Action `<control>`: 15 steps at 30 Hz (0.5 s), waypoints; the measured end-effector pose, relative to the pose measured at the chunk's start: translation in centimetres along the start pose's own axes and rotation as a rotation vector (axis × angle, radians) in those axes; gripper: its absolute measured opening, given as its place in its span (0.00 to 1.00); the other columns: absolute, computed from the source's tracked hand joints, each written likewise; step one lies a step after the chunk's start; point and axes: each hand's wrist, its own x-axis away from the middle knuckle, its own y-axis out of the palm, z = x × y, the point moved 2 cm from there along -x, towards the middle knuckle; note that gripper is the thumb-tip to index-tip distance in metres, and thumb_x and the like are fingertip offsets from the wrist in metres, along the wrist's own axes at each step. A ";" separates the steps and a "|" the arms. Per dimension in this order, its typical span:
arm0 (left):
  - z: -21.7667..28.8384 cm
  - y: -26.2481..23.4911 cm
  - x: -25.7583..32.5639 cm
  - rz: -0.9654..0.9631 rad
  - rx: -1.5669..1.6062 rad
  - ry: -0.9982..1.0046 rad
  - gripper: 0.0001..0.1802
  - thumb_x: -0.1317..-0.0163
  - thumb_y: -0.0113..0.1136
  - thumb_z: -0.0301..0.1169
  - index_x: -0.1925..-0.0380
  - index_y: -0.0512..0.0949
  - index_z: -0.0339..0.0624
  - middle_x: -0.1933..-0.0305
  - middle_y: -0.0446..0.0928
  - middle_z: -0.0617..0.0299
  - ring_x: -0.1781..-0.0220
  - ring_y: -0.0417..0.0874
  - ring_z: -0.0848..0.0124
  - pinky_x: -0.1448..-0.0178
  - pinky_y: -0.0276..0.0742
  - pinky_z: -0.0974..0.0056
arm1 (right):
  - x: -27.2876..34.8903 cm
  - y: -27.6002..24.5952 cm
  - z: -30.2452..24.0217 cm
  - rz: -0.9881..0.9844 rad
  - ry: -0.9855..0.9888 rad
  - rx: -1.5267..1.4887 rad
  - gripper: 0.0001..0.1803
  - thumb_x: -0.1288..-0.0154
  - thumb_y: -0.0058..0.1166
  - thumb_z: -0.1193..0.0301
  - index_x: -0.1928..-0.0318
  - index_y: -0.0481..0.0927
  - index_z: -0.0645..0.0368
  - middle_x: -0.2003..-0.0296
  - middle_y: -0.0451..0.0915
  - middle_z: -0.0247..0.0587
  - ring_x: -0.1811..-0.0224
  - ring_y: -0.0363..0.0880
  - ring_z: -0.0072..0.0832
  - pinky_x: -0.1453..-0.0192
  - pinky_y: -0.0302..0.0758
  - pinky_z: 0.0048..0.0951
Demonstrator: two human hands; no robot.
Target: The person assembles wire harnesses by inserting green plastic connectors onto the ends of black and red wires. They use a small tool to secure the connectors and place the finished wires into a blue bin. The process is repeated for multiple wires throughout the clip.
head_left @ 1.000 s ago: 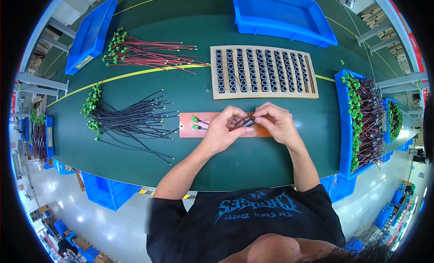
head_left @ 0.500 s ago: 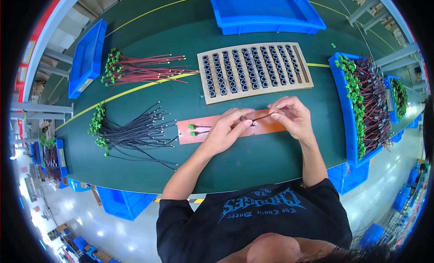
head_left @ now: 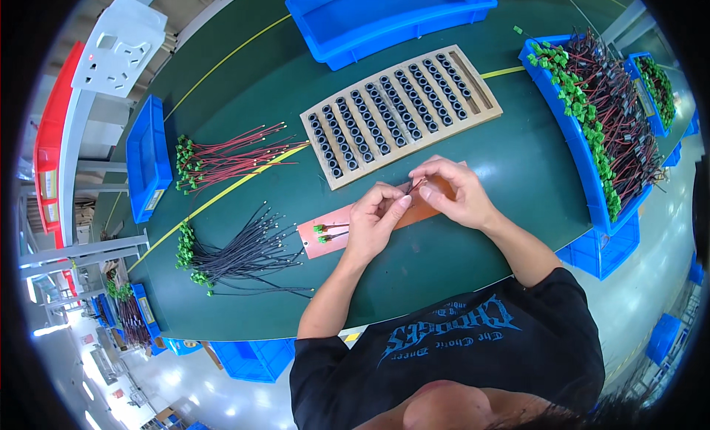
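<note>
Over a flat copper-coloured board (head_left: 315, 248), my left hand (head_left: 376, 217) is closed in a pinch on thin wires. Two green connectors (head_left: 321, 235) lie on the board's left end, and their leads run under that hand. Close beside it, my right hand (head_left: 457, 193) pinches the same wires (head_left: 416, 186) between thumb and fingers; one shows reddish. The wire ends and anything small between the fingertips are hidden. Left of the board lies a bundle of black wires (head_left: 240, 246) with green connectors. Beyond it is a bundle of red wires (head_left: 229, 158), also with green connectors.
A wooden rack (head_left: 333, 178) with rows of black rings stands just beyond the board. A blue tray (head_left: 399, 32) sits farther back. At right, a blue bin (head_left: 573, 145) is full of wired green connectors. Another blue bin (head_left: 148, 160) stands at far left.
My hands have come closer together, and the reddish wire between them now shows less. The whole view has tilted and shifted.
</note>
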 end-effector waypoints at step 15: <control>0.0 -0.2 -0.1 -0.059 -0.135 0.017 0.06 0.23 0.62 0.28 0.57 0.81 0.35 0.60 0.77 0.65 0.61 0.75 0.80 0.58 0.71 0.72 | 0.6 0.5 1.2 0.084 0.206 -0.232 0.07 0.23 0.60 0.76 0.57 0.84 0.69 0.64 0.89 0.40 0.62 0.88 0.21 0.54 0.87 0.26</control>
